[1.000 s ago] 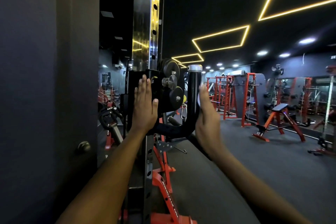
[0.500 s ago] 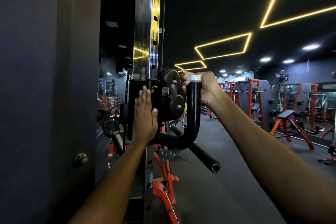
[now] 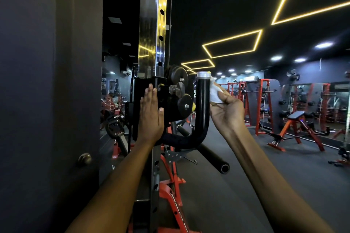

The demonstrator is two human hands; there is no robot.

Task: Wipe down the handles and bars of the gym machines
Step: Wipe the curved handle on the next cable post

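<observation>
Left hand: the left hand (image 3: pixel 151 117) lies flat, fingers straight and together pointing up, pressed against the black carriage (image 3: pixel 145 100) on the steel upright (image 3: pixel 153 24) — it holds nothing, only braces.
Right hand: the right hand (image 3: pixel 226 108) is palm-up just right of the handle, fingers curled round a white cloth (image 3: pixel 216 93) that it grips.
Handle: the black J-shaped handle (image 3: pixel 202 104) stands between the two hands; its long axis runs straight up to a silver cap (image 3: pixel 203 74), then bends left at the bottom toward the carriage.
Key relation: the cloth touches the handle's right side just below the cap, so the wiping stroke likely runs down the tube — the right hand is the nearer one.
Beyond: pulley discs (image 3: pixel 179 89), then red racks and a bench (image 3: pixel 295 117) well apart.
</observation>
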